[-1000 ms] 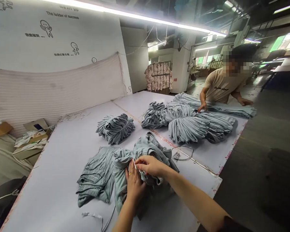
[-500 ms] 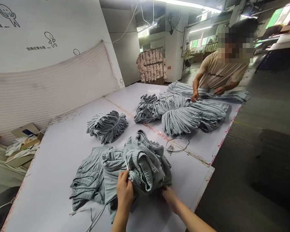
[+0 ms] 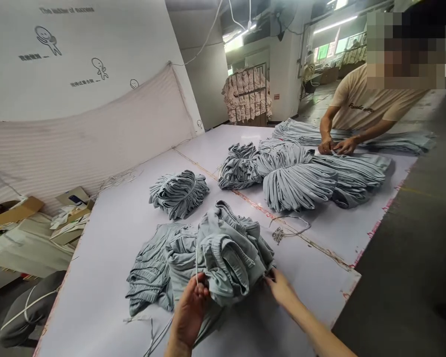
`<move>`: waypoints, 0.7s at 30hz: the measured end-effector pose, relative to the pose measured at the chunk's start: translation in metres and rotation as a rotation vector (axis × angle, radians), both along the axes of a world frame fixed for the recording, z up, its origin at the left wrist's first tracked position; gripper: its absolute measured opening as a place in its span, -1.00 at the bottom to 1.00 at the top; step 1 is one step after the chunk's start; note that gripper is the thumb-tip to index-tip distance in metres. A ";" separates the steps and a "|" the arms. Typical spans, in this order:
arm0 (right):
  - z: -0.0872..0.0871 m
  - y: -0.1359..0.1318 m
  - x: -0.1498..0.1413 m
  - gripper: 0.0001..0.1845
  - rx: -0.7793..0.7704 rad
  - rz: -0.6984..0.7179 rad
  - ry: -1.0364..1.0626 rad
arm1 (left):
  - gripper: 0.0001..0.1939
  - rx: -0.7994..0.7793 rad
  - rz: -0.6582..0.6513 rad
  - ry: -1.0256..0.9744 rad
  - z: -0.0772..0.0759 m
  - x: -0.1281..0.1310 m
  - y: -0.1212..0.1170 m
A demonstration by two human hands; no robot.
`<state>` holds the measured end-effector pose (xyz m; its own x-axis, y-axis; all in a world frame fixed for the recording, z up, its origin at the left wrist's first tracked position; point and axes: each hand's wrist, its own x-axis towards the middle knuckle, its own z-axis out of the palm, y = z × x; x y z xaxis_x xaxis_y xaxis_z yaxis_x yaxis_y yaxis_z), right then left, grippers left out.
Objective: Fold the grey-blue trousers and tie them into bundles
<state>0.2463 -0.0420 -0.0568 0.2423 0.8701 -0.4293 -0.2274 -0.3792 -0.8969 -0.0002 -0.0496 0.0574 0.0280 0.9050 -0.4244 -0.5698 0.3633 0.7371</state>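
Observation:
A crumpled pile of grey-blue garments (image 3: 226, 253) lies in front of me on the white table (image 3: 104, 248). My left hand (image 3: 189, 312) is closed on the pile's near left edge, pinching a thin white cord that runs up over the cloth. At the pile's near right edge, the fingers of my right hand (image 3: 280, 287) are curled into the fabric. A flatter stack of the same garments (image 3: 150, 270) lies just left of the pile.
A tied bundle (image 3: 179, 192) sits further back, and larger bundles (image 3: 297, 178) lie at the far right. Beyond them a person in a beige shirt (image 3: 360, 106) handles cloth with both hands. A loose cord with a tag (image 3: 288, 228) lies on the table. Cardboard boxes (image 3: 70, 213) stand at the left.
My hands left the top of the pile and moved to its near edges. The left now pinches the cord, the right grips the right side. The far person brought both hands together.

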 end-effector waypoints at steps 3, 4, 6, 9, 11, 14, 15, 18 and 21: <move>0.052 -0.019 -0.004 -0.63 0.493 -0.142 -0.514 | -0.72 0.130 -0.135 0.163 -0.006 0.018 0.000; 0.074 -0.022 -0.012 -0.63 0.686 -0.119 -0.614 | -0.78 0.176 -0.174 0.194 -0.007 0.026 0.001; 0.116 -0.018 -0.039 -0.66 0.974 0.057 -0.640 | -0.83 0.226 -0.210 0.171 -0.006 0.041 0.000; 0.144 0.015 -0.093 -0.63 1.131 0.306 -0.648 | -0.71 0.175 -0.137 0.026 -0.004 0.045 -0.004; 0.133 0.047 -0.121 -0.61 1.105 0.303 -0.823 | -0.73 0.132 -0.010 -0.002 -0.006 0.033 -0.011; 0.091 0.083 -0.137 -0.61 1.049 0.201 -1.169 | -0.69 0.097 0.139 -0.016 -0.017 0.003 -0.023; 0.077 0.089 -0.135 -0.61 1.056 0.174 -1.252 | -0.66 0.087 0.166 -0.044 -0.021 -0.007 -0.027; 0.047 0.089 -0.121 -0.59 1.113 0.129 -1.397 | -0.63 0.070 0.263 -0.137 -0.033 -0.028 -0.038; 0.039 0.083 -0.105 -0.58 1.115 0.113 -1.458 | -0.63 0.082 0.213 -0.022 -0.043 -0.036 -0.056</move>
<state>0.1417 0.0414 -0.0174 -0.2243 0.6061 0.7631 0.8508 0.5036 -0.1499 -0.0362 -0.1056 0.0147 -0.1592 0.9230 -0.3504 -0.6439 0.1720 0.7455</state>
